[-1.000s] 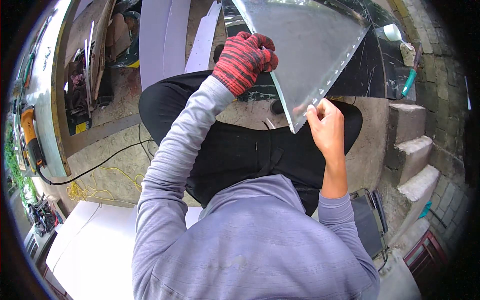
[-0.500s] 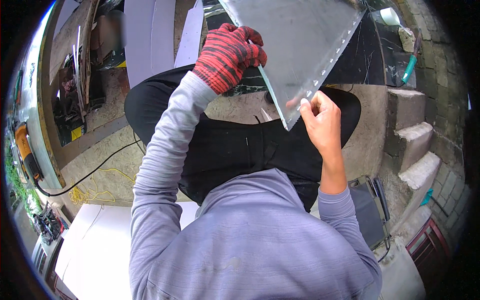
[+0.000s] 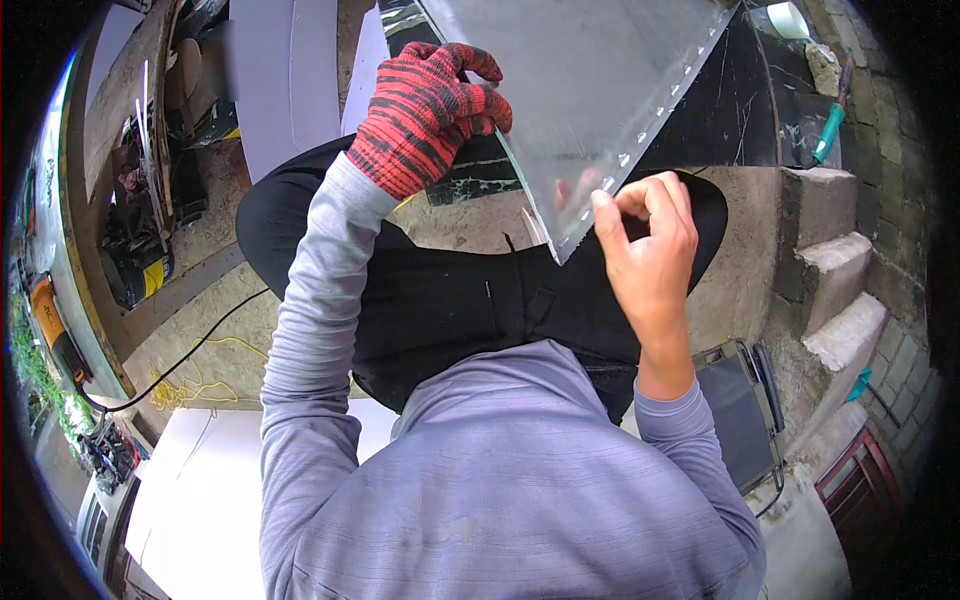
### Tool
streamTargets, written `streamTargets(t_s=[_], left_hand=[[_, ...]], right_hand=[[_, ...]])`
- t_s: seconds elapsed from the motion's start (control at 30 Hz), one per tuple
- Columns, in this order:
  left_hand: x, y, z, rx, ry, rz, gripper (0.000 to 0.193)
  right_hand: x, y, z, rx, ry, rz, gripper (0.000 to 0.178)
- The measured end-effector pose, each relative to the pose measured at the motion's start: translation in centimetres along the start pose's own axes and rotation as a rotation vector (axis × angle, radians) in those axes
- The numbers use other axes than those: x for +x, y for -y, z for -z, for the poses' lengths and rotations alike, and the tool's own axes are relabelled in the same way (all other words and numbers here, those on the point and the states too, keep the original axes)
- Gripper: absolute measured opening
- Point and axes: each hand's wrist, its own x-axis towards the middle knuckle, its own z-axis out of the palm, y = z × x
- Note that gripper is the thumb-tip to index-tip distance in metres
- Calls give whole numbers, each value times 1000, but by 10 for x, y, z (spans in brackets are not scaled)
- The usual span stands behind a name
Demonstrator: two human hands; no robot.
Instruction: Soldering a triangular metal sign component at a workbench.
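A grey, see-through sheet of glass (image 3: 590,90) slants over my lap, one corner pointing down toward me. Small white flecks (image 3: 640,138) dot its right edge. My left hand (image 3: 430,115), in a red and black striped knit glove, is closed on the sheet's left edge. Bare, my right hand (image 3: 650,225) has thumb and forefinger bent together at the right edge, just above the lower corner. Whether a small bit is pinched between those fingertips cannot be made out. Faint finger reflections show in the glass beside them.
Beneath the sheet lies a black marbled slab (image 3: 720,110). A white roll (image 3: 787,20) and a green-handled tool (image 3: 828,132) are at the far right, above concrete steps (image 3: 835,255). An orange power tool (image 3: 50,318) with a black cord sits left. Pale panels (image 3: 285,80) lean beyond my left knee.
The glass sheet and my gloved left hand have shifted slightly left. My right hand has drawn a little back and turned, its thumb still at the sheet's right edge.
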Motion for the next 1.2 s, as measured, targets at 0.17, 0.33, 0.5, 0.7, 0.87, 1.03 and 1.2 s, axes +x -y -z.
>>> streamTargets(t_s=[0.17,0.33,0.5,0.7,0.87,1.03,1.2], left_hand=[[-14,-4,-6,-41,13,32,29],[-15,-4,-10,-7,-20,-88,30],[-23,-4,-15,-45,-13,5,28],[-21,-4,-19,-34,-45,-8,27],[-19,-6,-20,-8,-85,-55,23],[-13,-13,-20,1,-59,58,21],[-10,-14,-18,87,-75,-40,19]], right_hand=[[-6,36,-24,-79,-1,228,35],[-5,36,-43,-130,-36,199,33],[-7,36,-47,-122,-63,211,30],[-8,35,-49,-99,-72,216,29],[-7,36,-48,-36,-72,227,27],[-8,35,-48,-17,-63,222,27],[-7,34,-48,-7,-68,216,27]])
